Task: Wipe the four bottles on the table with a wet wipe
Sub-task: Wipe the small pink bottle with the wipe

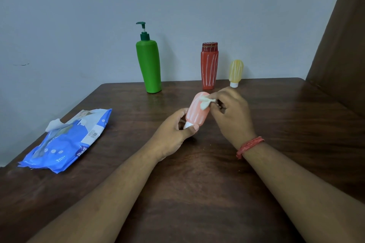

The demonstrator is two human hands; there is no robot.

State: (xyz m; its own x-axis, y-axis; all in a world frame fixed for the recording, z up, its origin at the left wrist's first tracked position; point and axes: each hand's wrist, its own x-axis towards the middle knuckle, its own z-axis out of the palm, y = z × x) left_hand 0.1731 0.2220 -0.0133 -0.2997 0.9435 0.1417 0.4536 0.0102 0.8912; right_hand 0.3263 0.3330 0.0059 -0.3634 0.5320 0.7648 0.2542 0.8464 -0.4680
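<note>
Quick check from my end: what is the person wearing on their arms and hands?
Both forearms are bare, with no sleeves in view, and neither the left hand nor the right hand wears a glove. The only thing worn is a band of red-orange thread wound several times round the right wrist. No rings or watch show.

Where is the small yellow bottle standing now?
In the head view the small yellow bottle stands cap-down at the table's far edge by the wall, right of the red bottle.

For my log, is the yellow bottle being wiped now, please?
No, the yellow bottle stands untouched by the wall; the hands hold the pink bottle.
</note>
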